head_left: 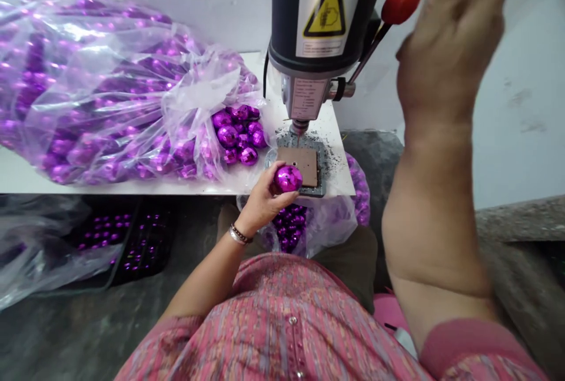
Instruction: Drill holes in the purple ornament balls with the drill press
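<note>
My left hand (263,197) holds a shiny purple faceted ball (288,179) between thumb and fingers, at the front edge of a brown block (309,164) on the drill press base. The drill press (326,16) stands above, its thin bit over the block. My right hand (454,33) is raised at the upper right, beside the red knob (402,2) of the press lever. Its fingertips are cut off by the top of the frame, and whether it touches anything cannot be made out.
A large clear bag (110,92) of purple balls lies on the white table (132,187), with loose balls (248,155) at its mouth. Dark shavings surround the press base. Below the table are an open bag (331,222) at my lap and dark crates (128,245) at left.
</note>
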A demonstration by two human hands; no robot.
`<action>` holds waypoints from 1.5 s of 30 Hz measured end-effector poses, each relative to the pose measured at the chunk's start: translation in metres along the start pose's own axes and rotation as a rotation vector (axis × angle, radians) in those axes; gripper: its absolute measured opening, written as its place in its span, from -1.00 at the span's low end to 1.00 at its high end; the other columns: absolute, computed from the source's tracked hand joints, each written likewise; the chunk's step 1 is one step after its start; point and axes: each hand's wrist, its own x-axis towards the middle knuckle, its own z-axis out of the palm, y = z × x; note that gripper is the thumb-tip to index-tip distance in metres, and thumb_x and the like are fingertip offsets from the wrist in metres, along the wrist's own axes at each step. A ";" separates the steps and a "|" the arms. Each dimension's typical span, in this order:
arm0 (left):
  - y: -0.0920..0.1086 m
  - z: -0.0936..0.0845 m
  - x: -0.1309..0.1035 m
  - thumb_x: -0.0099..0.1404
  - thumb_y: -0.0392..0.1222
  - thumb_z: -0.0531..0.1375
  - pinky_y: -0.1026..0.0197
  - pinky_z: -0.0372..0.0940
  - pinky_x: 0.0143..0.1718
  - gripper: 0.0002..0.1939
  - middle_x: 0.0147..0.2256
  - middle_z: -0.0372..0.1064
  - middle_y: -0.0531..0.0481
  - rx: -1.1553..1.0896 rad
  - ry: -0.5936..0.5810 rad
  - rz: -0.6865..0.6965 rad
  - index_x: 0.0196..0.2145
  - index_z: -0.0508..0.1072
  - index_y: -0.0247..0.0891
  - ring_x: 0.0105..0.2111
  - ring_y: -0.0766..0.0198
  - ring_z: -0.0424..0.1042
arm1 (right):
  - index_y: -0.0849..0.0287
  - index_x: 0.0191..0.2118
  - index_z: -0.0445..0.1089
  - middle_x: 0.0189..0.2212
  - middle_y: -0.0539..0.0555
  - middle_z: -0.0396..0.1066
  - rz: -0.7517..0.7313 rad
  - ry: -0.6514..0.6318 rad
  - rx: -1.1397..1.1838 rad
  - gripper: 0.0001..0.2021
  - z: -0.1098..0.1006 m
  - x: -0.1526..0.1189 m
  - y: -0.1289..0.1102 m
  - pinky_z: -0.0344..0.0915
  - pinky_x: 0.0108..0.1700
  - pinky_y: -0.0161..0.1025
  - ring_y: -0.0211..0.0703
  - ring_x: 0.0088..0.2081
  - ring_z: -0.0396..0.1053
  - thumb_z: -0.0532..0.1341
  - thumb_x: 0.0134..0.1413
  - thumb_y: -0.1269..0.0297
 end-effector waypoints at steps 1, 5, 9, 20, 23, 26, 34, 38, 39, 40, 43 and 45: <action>0.001 0.001 -0.002 0.22 -0.06 0.30 0.06 0.34 0.13 -0.34 0.12 0.35 -0.19 -0.005 0.000 0.010 0.22 0.20 -0.17 0.05 0.15 0.42 | 0.31 -0.04 0.27 -0.28 0.05 0.30 -0.027 0.045 0.054 -0.13 -0.005 -0.015 0.006 0.20 -0.23 -0.44 -0.57 -0.40 0.17 -0.24 0.01 -0.45; 0.006 0.004 -0.008 0.20 -0.05 0.33 0.03 0.30 0.18 -0.28 0.16 0.31 -0.19 -0.042 -0.046 0.019 0.25 0.19 -0.13 0.11 0.10 0.39 | 0.25 -0.23 0.41 -0.47 0.01 0.29 0.081 -0.312 0.065 -0.44 -0.021 -0.090 0.025 0.11 -0.37 -0.47 -0.55 -0.46 0.18 0.03 0.20 -0.23; 0.012 0.010 -0.012 0.18 -0.06 0.36 0.01 0.30 0.20 -0.28 0.16 0.31 -0.17 -0.059 -0.085 0.047 0.24 0.22 -0.10 0.12 0.07 0.39 | 0.12 -0.12 0.48 -0.26 0.04 0.44 0.119 -0.562 0.164 -0.58 -0.027 -0.150 0.033 0.31 -0.24 -0.45 -0.47 -0.27 0.37 0.16 0.16 -0.11; 0.011 0.017 -0.010 0.22 -0.10 0.31 -0.02 0.25 0.24 -0.35 0.16 0.33 -0.19 0.080 -0.080 0.107 0.23 0.25 -0.15 0.16 0.06 0.35 | 0.04 0.05 0.41 0.01 0.07 0.41 0.332 -0.707 0.207 -0.54 -0.017 -0.185 0.037 0.36 0.23 -0.17 -0.28 0.02 0.39 0.13 0.16 -0.11; 0.011 0.015 -0.011 0.20 -0.14 0.31 -0.04 0.25 0.24 -0.37 0.15 0.35 -0.19 0.133 -0.068 0.109 0.21 0.29 -0.16 0.16 0.06 0.35 | 0.07 0.05 0.39 -0.01 0.07 0.42 0.373 -0.701 0.224 -0.56 -0.012 -0.191 0.037 0.39 0.16 -0.23 -0.30 -0.02 0.40 0.12 0.17 -0.07; 0.008 0.014 -0.012 0.18 -0.14 0.32 -0.05 0.27 0.23 -0.39 0.13 0.37 -0.19 0.160 -0.056 0.088 0.18 0.32 -0.16 0.14 0.06 0.38 | 0.10 0.02 0.40 -0.04 0.06 0.44 0.412 -0.687 0.234 -0.59 -0.007 -0.195 0.038 0.40 0.08 -0.30 -0.33 -0.06 0.41 0.12 0.17 -0.01; 0.001 0.019 -0.015 0.14 -0.19 0.34 -0.05 0.32 0.17 -0.40 0.07 0.45 -0.18 0.164 -0.059 0.046 0.14 0.36 -0.20 0.07 0.06 0.45 | 0.12 -0.08 0.44 -0.10 0.06 0.46 0.513 -0.568 0.166 -0.64 0.005 -0.208 0.041 0.40 0.05 -0.26 -0.27 -0.08 0.41 0.08 0.13 0.04; 0.005 0.019 -0.015 0.11 -0.21 0.35 -0.06 0.31 0.19 -0.40 0.08 0.45 -0.17 0.147 -0.096 0.055 0.13 0.38 -0.17 0.09 0.05 0.43 | 0.14 -0.17 0.46 -0.14 0.07 0.47 0.530 -0.530 0.148 -0.63 0.006 -0.208 0.041 0.37 0.12 -0.25 -0.29 -0.07 0.41 -0.01 0.20 0.08; 0.006 0.020 -0.015 0.11 -0.21 0.36 -0.07 0.30 0.20 -0.39 0.09 0.44 -0.17 0.133 -0.100 0.050 0.13 0.38 -0.17 0.10 0.04 0.43 | 0.14 -0.18 0.46 -0.15 0.07 0.48 0.526 -0.532 0.150 -0.63 0.005 -0.206 0.041 0.37 0.12 -0.27 -0.30 -0.07 0.41 -0.02 0.21 0.08; 0.006 0.020 -0.015 0.11 -0.20 0.36 -0.07 0.30 0.20 -0.39 0.09 0.44 -0.17 0.114 -0.097 0.039 0.14 0.38 -0.17 0.10 0.04 0.42 | 0.14 -0.18 0.47 -0.16 0.06 0.48 0.516 -0.538 0.155 -0.63 0.005 -0.205 0.041 0.37 0.10 -0.29 -0.31 -0.08 0.42 -0.01 0.21 0.08; 0.005 0.020 -0.015 0.11 -0.16 0.36 -0.08 0.29 0.21 -0.37 0.10 0.43 -0.17 0.034 -0.065 -0.032 0.15 0.38 -0.18 0.10 0.04 0.44 | 0.16 -0.17 0.49 -0.20 0.06 0.49 0.482 -0.562 0.172 -0.61 0.006 -0.194 0.046 0.38 -0.06 -0.36 -0.34 -0.17 0.42 0.06 0.18 -0.01; 0.002 0.018 -0.015 0.12 -0.12 0.36 -0.09 0.26 0.24 -0.35 0.12 0.41 -0.19 -0.011 -0.046 -0.097 0.17 0.36 -0.20 0.11 0.02 0.43 | 0.21 -0.26 0.49 -0.29 0.09 0.49 0.465 -0.546 0.167 -0.56 0.007 -0.179 0.053 0.34 -0.19 -0.38 -0.34 -0.27 0.39 0.08 0.15 -0.07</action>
